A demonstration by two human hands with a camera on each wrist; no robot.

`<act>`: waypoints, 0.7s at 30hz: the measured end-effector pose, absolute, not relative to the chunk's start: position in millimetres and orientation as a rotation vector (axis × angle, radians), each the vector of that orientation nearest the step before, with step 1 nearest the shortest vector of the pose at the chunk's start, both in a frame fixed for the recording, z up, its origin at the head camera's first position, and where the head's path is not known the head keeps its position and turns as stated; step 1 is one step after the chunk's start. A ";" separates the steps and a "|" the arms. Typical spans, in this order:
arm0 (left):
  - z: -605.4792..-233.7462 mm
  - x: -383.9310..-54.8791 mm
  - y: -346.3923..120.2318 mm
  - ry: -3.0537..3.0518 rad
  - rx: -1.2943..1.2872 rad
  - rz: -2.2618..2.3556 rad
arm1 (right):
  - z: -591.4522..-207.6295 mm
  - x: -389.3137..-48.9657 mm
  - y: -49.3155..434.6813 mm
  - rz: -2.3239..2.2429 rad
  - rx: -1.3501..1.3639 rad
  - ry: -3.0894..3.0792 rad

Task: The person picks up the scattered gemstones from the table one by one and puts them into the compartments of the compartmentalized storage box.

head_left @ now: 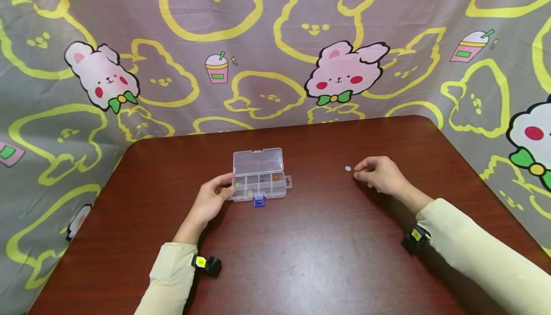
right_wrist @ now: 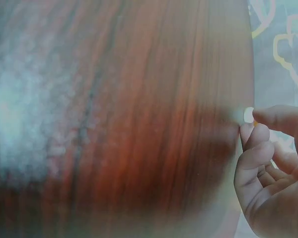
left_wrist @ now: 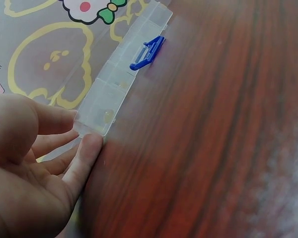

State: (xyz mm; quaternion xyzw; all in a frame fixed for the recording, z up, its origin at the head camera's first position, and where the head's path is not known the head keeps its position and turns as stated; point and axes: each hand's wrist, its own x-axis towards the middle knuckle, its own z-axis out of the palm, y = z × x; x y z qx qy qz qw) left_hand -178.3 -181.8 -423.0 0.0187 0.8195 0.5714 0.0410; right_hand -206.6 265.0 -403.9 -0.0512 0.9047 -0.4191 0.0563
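Observation:
A clear plastic compartment box (head_left: pixel 280 191) stands on the table, its hinged lid (head_left: pixel 258 161) raised at the back. My left hand (head_left: pixel 212 197) grips its left end, thumb at the near corner, as the left wrist view also shows. A blue latch (head_left: pixel 259 201) hangs at the front. Small pieces lie in several compartments: pale yellow ones at left, a greyish one and an orange one (head_left: pixel 276 178) at the back. Far to the right, a small white piece (head_left: pixel 347 168) lies just ahead of the fingertips of my right hand (head_left: pixel 380 175), whose thumb and forefinger are slightly apart.
The dark red-brown wooden table (head_left: pixel 301 257) shines under the light. A patterned curtain (head_left: pixel 267 56) hangs behind it and along both sides. A hanging tab (head_left: pixel 289 181) sticks out from the box's right end. Each wrist wears a black camera.

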 end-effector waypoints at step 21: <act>-422.0 -178.6 -181.7 2.499 0.057 1.785 | -399.4 -200.9 260.4 -1.293 -0.151 2.747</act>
